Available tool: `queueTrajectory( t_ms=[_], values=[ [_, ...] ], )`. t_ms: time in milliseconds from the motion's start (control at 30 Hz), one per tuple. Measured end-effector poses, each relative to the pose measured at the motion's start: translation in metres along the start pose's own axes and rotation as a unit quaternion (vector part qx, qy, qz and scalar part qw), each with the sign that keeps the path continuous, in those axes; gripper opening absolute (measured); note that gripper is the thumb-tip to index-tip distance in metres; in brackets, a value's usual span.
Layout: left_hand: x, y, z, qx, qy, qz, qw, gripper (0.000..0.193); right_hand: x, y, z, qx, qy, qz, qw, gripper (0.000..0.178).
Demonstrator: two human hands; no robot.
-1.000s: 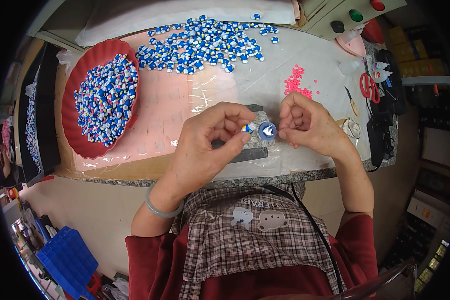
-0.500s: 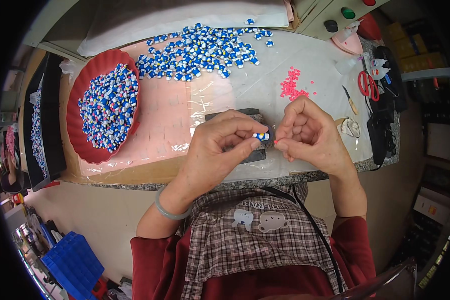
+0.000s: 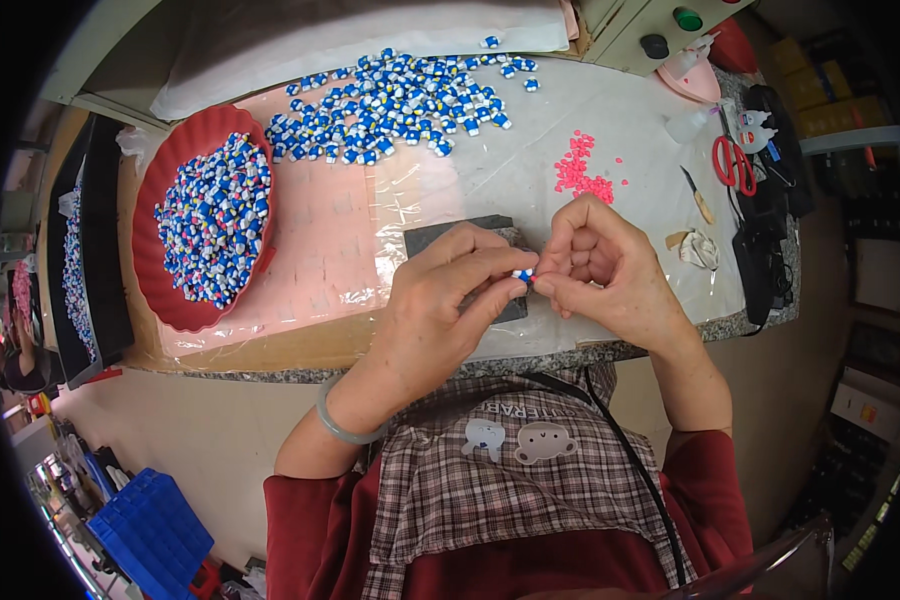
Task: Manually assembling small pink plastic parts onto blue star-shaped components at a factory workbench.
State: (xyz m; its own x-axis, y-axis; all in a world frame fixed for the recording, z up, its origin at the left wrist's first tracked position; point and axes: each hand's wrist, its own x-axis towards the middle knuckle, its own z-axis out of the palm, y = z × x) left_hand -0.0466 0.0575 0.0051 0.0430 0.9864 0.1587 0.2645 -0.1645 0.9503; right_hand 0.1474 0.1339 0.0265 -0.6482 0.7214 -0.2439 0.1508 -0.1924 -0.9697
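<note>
My left hand [image 3: 442,295] pinches a small blue-and-white figurine [image 3: 523,275] between thumb and fingertips, above a dark grey block [image 3: 511,307]. Right beside it, my right hand [image 3: 610,272] has thumb and forefinger pressed together at the figurine's side. A tiny pink piece is at those fingertips, mostly hidden now. Beyond my right hand lies a loose pile of small pink pieces [image 3: 580,172]. Many more blue-and-white figurines [image 3: 390,108] are spread across the back of the table.
A red scalloped bowl [image 3: 146,245] full of figurines stands at the left. To the right lie a craft knife [image 3: 698,195], red-handled scissors [image 3: 734,166], a crumpled white cloth [image 3: 700,251] and a pink dish [image 3: 692,86]. A stone table edge [image 3: 610,352] runs in front of me.
My right hand has moved left, bringing the pink piece against the figurine. The figurine has been turned in my left fingertips. The whole view has shifted slightly.
</note>
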Motion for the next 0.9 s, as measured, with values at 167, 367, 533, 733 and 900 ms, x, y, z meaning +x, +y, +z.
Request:
queueTrajectory(
  t_ms=[167, 367, 533, 733, 900],
  values=[
    [0.0, 0.0, 0.004, 0.058, 0.026, 0.05, 0.997, 0.022, 0.001, 0.003, 0.001, -0.022, 0.004, 0.012, 1.0, 0.029],
    [-0.001, -0.001, 0.005, 0.052, 0.044, 0.038, 0.997, 0.022, -0.004, 0.001, 0.005, -0.191, 0.061, -0.048, 0.978, 0.03],
    [-0.001, 0.002, 0.002, -0.161, 0.012, -0.065, 0.985, 0.018, -0.004, 0.009, -0.001, -0.119, 0.068, -0.039, 0.99, 0.033],
    [0.003, -0.002, -0.003, -0.364, 0.005, -0.14, 0.921, 0.02, -0.005, 0.023, -0.013, 0.111, 0.023, -0.081, 0.99, 0.027],
    [0.001, -0.004, -0.002, -0.383, -0.032, -0.171, 0.907, 0.023, -0.005, 0.028, -0.016, 0.091, 0.022, -0.078, 0.993, 0.042]
  ],
)
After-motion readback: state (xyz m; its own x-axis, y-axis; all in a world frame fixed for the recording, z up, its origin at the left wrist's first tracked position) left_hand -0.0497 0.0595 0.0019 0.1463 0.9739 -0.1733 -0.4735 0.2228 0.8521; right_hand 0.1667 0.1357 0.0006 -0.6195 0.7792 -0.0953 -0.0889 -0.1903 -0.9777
